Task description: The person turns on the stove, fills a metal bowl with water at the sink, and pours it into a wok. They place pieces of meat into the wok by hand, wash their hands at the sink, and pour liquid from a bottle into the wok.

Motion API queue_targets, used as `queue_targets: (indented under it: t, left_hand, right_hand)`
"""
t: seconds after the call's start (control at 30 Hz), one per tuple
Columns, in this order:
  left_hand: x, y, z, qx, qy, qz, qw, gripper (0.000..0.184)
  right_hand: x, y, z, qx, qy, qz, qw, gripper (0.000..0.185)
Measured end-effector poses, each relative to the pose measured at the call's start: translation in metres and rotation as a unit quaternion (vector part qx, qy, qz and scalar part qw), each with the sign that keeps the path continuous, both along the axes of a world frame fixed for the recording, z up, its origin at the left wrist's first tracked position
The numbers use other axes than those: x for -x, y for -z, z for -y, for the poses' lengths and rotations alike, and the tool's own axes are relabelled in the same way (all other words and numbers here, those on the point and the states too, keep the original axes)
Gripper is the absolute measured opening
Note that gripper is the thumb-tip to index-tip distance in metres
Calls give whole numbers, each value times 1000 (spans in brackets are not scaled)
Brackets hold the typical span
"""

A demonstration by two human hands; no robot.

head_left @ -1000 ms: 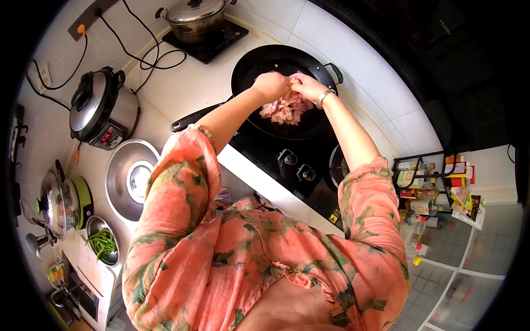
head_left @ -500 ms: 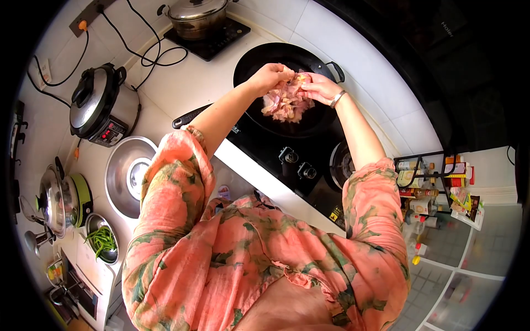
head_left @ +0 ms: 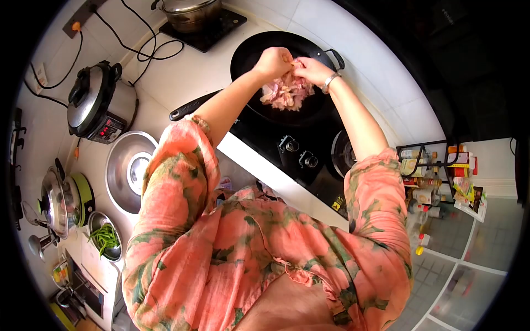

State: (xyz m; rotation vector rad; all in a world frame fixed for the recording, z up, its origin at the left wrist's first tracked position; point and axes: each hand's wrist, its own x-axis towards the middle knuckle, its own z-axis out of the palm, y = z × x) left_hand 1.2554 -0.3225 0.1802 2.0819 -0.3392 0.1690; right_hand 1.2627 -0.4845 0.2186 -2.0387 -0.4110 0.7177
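A heap of pale pink raw meat pieces (head_left: 287, 95) lies in a black wok (head_left: 254, 58) on the gas stove. Over the heap's far side, my left hand (head_left: 274, 63) has its fingers pinched together on the meat. Beside it on the right, my right hand (head_left: 313, 71), with a bracelet at the wrist, also pinches the meat. The fingertips of both hands nearly meet, and the meat between them is partly hidden. The wok's long handle (head_left: 193, 106) points left, under my left forearm.
Left of the stove stand a metal basin (head_left: 118, 182), a pressure cooker (head_left: 94, 105) and a bowl of green peppers (head_left: 106, 238). A lidded pot (head_left: 193, 15) sits on a hot plate behind. At right is a rack of bottles (head_left: 422, 171). The stove knobs (head_left: 298, 151) face me.
My hands have drawn closer together above the meat, and their fingers are more closed. The meat stays heaped in the wok. The whole view has shifted slightly.
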Motion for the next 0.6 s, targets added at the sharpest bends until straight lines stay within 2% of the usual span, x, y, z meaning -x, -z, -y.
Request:
queue_targets:
  t: [0.03, 0.07, 0.1, 0.17, 0.2, 0.3, 0.33, 0.37, 0.47, 0.53, 0.6]
  left_hand:
    - [0, 2, 0, 32, -5, -17, 999, 15]
    - [0, 4, -1, 126, 8, -83, 988, 8]
    - [-2, 5, -3, 253, 55, -184, 948, 4]
    - [5, -9, -8, 269, 74, -219, 935, 6]
    - [5, -9, -8, 268, 75, -220, 935, 6]
    - [2, -9, -6, 315, 85, -225, 918, 7]
    - [2, -9, -6, 272, 81, -214, 935, 6]
    - [1, -8, -6, 228, 77, -201, 950, 7]
    - [-2, -9, -6, 215, 59, -219, 950, 5]
    - [-7, -6, -7, 215, 51, -229, 948, 4]
    - [-15, 7, -8, 299, 42, -229, 925, 6]
  right_hand:
    - [6, -6, 0, 48, -14, 68, 996, 16]
    - [-5, 6, 4, -43, -2, -1, 999, 16]
    - [-8, 8, 6, -71, 28, -31, 997, 18]
    - [-9, 4, 8, -87, 78, -64, 991, 19]
    - [-12, 5, 8, -54, 82, -49, 994, 20]
    - [-15, 6, 8, -44, 50, -29, 997, 19]
    - [-13, 7, 5, -53, 46, 22, 997, 14]
    - [-12, 7, 2, -54, 48, 20, 997, 14]
    - [-10, 2, -1, -11, 37, 66, 997, 27]
    - [-16, 11, 0, -19, 57, 95, 994, 26]
    - [-24, 26, 4, -29, 77, 122, 989, 25]
